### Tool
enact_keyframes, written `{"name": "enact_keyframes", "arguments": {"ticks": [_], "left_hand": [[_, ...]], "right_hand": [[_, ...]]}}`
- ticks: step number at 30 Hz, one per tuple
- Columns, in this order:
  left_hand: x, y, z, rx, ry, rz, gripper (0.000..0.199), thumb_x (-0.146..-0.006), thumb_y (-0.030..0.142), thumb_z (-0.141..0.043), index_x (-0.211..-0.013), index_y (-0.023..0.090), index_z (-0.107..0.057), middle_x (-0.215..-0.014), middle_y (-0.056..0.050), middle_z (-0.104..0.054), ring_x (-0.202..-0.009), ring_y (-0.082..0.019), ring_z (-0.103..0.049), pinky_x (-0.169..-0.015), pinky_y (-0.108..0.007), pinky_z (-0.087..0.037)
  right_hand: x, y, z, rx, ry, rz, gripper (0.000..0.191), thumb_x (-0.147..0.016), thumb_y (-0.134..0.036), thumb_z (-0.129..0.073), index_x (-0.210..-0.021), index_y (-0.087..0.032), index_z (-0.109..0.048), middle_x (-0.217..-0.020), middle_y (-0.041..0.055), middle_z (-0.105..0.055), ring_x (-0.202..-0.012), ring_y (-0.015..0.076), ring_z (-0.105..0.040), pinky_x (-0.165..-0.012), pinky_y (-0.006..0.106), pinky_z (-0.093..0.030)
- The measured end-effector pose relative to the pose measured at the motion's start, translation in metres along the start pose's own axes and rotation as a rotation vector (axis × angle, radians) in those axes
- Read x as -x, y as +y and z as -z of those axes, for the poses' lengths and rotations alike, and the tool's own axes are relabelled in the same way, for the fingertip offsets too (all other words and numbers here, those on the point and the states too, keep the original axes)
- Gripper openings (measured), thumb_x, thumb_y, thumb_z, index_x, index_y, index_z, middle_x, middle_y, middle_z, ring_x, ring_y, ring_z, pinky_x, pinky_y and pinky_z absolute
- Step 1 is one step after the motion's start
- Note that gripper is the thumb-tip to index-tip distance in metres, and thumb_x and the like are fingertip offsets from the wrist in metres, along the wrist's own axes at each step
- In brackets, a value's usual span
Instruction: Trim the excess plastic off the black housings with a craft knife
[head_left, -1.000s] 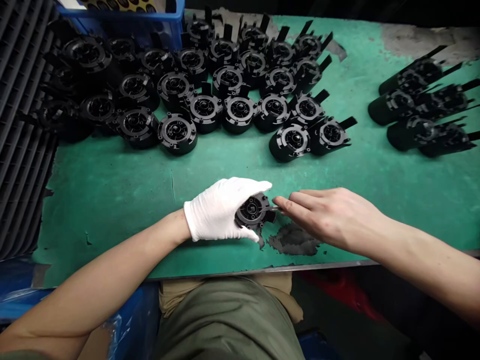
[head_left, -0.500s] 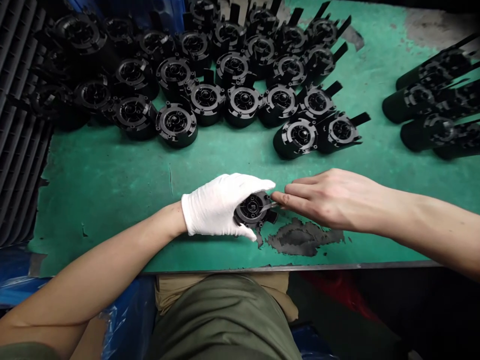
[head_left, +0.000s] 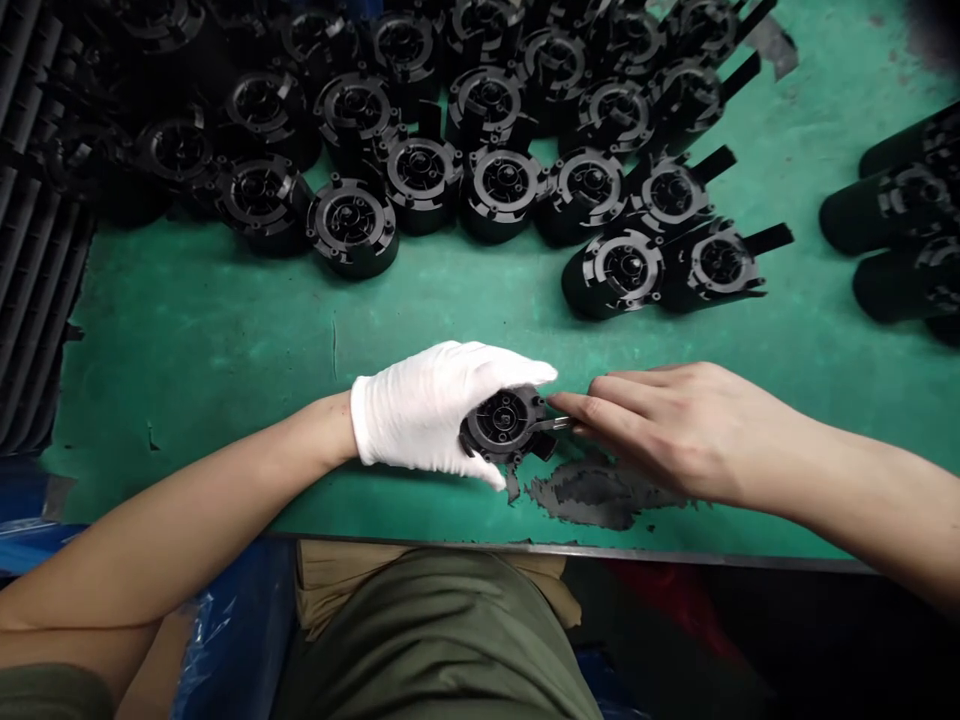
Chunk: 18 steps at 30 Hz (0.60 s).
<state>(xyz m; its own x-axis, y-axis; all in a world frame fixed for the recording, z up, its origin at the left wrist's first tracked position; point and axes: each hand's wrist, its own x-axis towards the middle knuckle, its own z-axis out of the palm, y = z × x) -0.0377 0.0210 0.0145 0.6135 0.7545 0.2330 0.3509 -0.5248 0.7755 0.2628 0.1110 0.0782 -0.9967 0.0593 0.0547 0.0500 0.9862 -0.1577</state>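
My left hand (head_left: 420,405), in a white glove, is wrapped round a black round plastic housing (head_left: 504,422) at the front of the green table. The housing's ribbed end faces up. From the right, my bare right hand (head_left: 660,425) pinches a thin metal tool (head_left: 556,424), most of which my fingers hide, so its exact kind does not show. The tool's tip reaches the right rim of the housing, beside a dark tab that sticks out there.
Many similar black housings (head_left: 352,225) stand close together across the back of the green table (head_left: 225,330). More housings (head_left: 892,280) are at the right. A black slatted rack (head_left: 37,300) borders the left side. A worn dark patch (head_left: 589,492) lies near the front edge.
The view has shifted a little. My right hand has drawn slightly back to the right, and more of the metal tool shows. My left hand keeps hold of the housing.
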Motion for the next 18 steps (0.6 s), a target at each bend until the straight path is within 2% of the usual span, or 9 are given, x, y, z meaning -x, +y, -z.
{"name": "enact_keyframes", "arguments": {"ticks": [5, 8, 11, 14, 17, 18], "left_hand": [[0.001, 0.004, 0.002, -0.006, 0.02, -0.025, 0.102, -0.087, 0.056, -0.098, -0.169, 0.02, -0.047, -0.155, -0.022, -0.072, -0.144, -0.038, -0.072, -0.124, -0.054, -0.058], [0.001, 0.005, 0.002, -0.009, 0.011, -0.012, 0.1, -0.089, 0.053, -0.097, -0.17, 0.024, -0.045, -0.157, -0.02, -0.07, -0.146, -0.038, -0.071, -0.125, -0.054, -0.058], [0.003, 0.005, 0.002, -0.006, 0.001, -0.009, 0.1, -0.09, 0.05, -0.097, -0.17, 0.024, -0.044, -0.158, -0.02, -0.069, -0.146, -0.038, -0.07, -0.125, -0.054, -0.058], [0.004, 0.003, 0.004, 0.02, 0.024, -0.003, 0.101, -0.09, 0.056, -0.095, -0.17, 0.024, -0.042, -0.158, -0.02, -0.068, -0.147, -0.039, -0.069, -0.126, -0.057, -0.058], [0.005, 0.0, 0.004, 0.056, 0.069, -0.003, 0.105, -0.087, 0.061, -0.096, -0.17, 0.025, -0.043, -0.161, -0.021, -0.066, -0.147, -0.04, -0.069, -0.126, -0.06, -0.058], [0.005, -0.001, 0.004, 0.064, 0.082, -0.003, 0.106, -0.086, 0.061, -0.097, -0.17, 0.025, -0.044, -0.161, -0.021, -0.066, -0.147, -0.041, -0.069, -0.126, -0.06, -0.058]], "right_hand": [[-0.003, 0.01, -0.001, -0.066, -0.047, 0.019, 0.029, -0.117, -0.023, -0.054, -0.14, -0.015, -0.069, -0.083, 0.0014, -0.066, -0.065, 0.0158, -0.055, -0.061, 0.035, -0.038], [0.002, 0.018, -0.004, -0.119, -0.04, -0.033, 0.029, -0.116, -0.027, -0.056, -0.142, -0.02, -0.07, -0.088, 0.0017, -0.07, -0.067, 0.0156, -0.06, -0.062, 0.034, -0.041], [0.015, 0.017, -0.008, -0.109, -0.003, -0.135, 0.03, -0.116, -0.027, -0.057, -0.142, -0.02, -0.069, -0.093, 0.0033, -0.073, -0.072, 0.0174, -0.066, -0.063, 0.034, -0.045], [0.031, -0.003, -0.008, -0.138, 0.029, -0.325, 0.033, -0.115, -0.026, -0.058, -0.146, -0.02, -0.067, -0.1, 0.0059, -0.075, -0.076, 0.0195, -0.071, -0.066, 0.034, -0.053], [0.045, -0.05, -0.007, -0.303, 0.083, -0.543, 0.033, -0.113, -0.023, -0.06, -0.145, -0.026, -0.066, -0.106, 0.0054, -0.079, -0.081, 0.021, -0.077, -0.071, 0.033, -0.061], [0.049, -0.071, -0.008, -0.384, 0.118, -0.613, 0.026, -0.112, -0.023, -0.061, -0.136, -0.028, -0.068, -0.103, 0.0044, -0.08, -0.081, 0.0212, -0.078, -0.069, 0.032, -0.063]]}}
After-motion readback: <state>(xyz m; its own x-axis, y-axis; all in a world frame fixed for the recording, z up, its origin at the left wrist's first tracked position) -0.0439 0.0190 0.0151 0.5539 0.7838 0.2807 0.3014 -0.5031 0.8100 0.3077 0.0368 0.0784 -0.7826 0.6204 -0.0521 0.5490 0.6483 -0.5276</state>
